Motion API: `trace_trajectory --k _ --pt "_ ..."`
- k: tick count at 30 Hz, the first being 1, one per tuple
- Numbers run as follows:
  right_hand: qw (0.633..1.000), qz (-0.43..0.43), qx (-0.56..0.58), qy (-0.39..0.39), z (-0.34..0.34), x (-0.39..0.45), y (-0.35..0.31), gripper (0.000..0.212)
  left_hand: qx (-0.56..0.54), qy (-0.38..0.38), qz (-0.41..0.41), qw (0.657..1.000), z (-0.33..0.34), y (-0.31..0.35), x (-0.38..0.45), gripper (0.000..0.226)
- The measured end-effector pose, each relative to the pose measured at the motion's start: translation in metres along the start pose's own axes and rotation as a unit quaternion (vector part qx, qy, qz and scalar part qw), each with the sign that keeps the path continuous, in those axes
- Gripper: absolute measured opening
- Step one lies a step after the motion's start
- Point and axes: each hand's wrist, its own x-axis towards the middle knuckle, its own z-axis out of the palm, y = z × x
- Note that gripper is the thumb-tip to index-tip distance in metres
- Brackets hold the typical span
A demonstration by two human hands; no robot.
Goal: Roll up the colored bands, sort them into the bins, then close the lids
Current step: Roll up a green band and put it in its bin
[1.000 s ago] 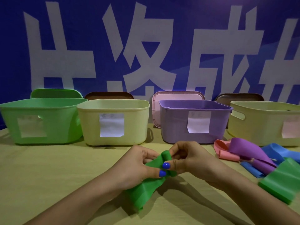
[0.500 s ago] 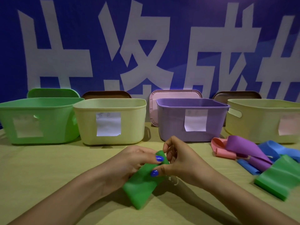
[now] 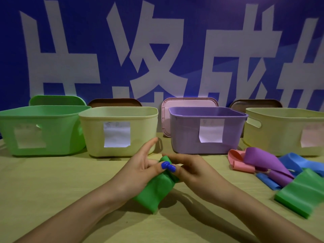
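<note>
A green band (image 3: 155, 191) is held above the table between both hands, its top end rolled and its loose end hanging toward me. My left hand (image 3: 138, 168) pinches the rolled end with thumb and fingers, the index finger sticking out straight. My right hand (image 3: 192, 170) grips the same end from the right. At the back stand a green bin (image 3: 43, 135), a pale yellow bin (image 3: 91, 134), a purple bin (image 3: 231, 135) and a second pale yellow bin (image 3: 280, 135), all without lids. Loose pink (image 3: 240, 163), purple (image 3: 263, 159), blue (image 3: 294, 163) and green (image 3: 301, 192) bands lie at the right.
Lids lean against the blue wall behind the bins: a green lid (image 3: 56, 100), a brown lid (image 3: 114, 102), a pink lid (image 3: 189, 102) and another brown lid (image 3: 256, 103). Each bin carries a paper label. The table (image 3: 43, 190) has a yellow-green top.
The hands have kept turning the green band's top end, and the hanging part has grown shorter. My left index finger now sticks out straight. The view has shifted slightly.
</note>
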Motion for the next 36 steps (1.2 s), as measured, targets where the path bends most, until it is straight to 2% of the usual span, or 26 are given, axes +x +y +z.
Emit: trace_trajectory --k 2,4,7,10,12,14,19,22,24,27,31,36 --pt "0.997 -0.010 -0.079 0.012 -0.001 0.000 -0.001 0.027 -0.024 0.004 -0.007 1.000 0.002 0.003 -0.001 0.085" --pt "0.994 -0.023 -0.107 0.029 -0.001 0.000 -0.001 0.026 -0.071 0.004 -0.032 0.997 0.003 0.003 0.001 0.083" --pt "0.998 -0.008 -0.034 0.048 0.001 0.002 0.002 0.022 -0.104 -0.009 -0.086 0.991 -0.008 0.001 0.008 0.073" --pt "0.994 0.022 0.050 0.092 -0.003 0.006 0.006 0.018 -0.070 -0.100 -0.140 0.983 -0.023 0.004 0.006 0.077" --pt "0.983 0.064 0.138 0.099 -0.010 0.006 0.006 0.012 -0.031 -0.145 -0.150 0.978 -0.028 0.004 0.004 0.059" --pt "0.969 0.114 0.196 0.098 -0.020 0.004 0.005 0.009 -0.002 -0.120 -0.146 0.982 -0.029 0.003 0.006 0.040" --pt "0.938 0.171 0.289 0.080 -0.029 0.006 0.010 0.008 0.005 0.009 -0.118 0.993 -0.028 0.000 0.014 0.038" --pt "0.929 0.178 0.316 0.069 -0.029 0.006 0.013 0.016 -0.024 0.064 -0.087 0.994 -0.026 0.000 0.014 0.016" --pt "0.932 0.171 0.312 0.069 -0.030 0.006 0.014 0.018 -0.030 0.070 -0.058 0.995 -0.024 0.002 0.013 0.009" --pt "0.941 0.154 0.288 0.087 -0.032 0.007 0.013 0.014 -0.040 0.068 -0.013 0.997 -0.022 0.005 0.011 0.022" --pt "0.944 0.163 0.274 0.086 -0.032 0.006 0.012 0.009 -0.062 0.091 0.034 0.993 -0.020 0.005 0.012 0.019" --pt "0.954 0.158 0.243 0.073 -0.025 0.007 0.011 0.033 -0.047 0.091 0.062 0.993 -0.014 0.005 0.007 0.018"
